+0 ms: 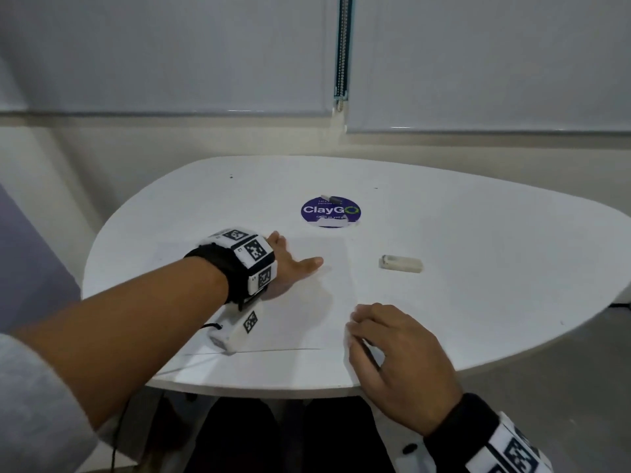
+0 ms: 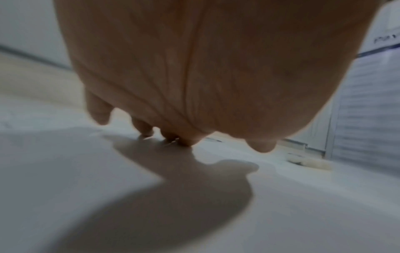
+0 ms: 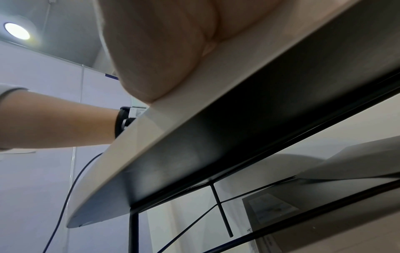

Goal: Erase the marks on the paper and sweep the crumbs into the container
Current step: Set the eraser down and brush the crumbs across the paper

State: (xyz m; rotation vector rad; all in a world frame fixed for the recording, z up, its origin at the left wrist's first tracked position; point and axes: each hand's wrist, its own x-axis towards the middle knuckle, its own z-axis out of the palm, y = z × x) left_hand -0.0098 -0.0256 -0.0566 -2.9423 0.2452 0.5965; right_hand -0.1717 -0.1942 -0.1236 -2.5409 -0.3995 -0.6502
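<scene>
A white sheet of paper (image 1: 307, 322) lies on the white table (image 1: 478, 302); no marks show on it at this size. My left hand (image 1: 290, 264) presses flat on the sheet's upper part, fingers spread. In the left wrist view the left hand (image 2: 173, 85) has its fingertips (image 2: 145, 131) touching the paper (image 2: 65, 171). My right hand (image 1: 386, 346) rests with bent fingers on the paper's near right corner by the table's front edge. A thin dark line shows between its fingers, and I cannot tell what it is. A white eraser (image 1: 400, 263) (image 2: 309, 162) lies right of the sheet, untouched.
A round purple ClayGo sticker (image 1: 330, 211) sits behind the paper with a small grey object (image 1: 334, 200) on its far rim. Closed blinds (image 1: 170, 52) hang behind the table. In the right wrist view my right palm (image 3: 162, 51) lies on the table's edge (image 3: 194, 137), above black frame bars.
</scene>
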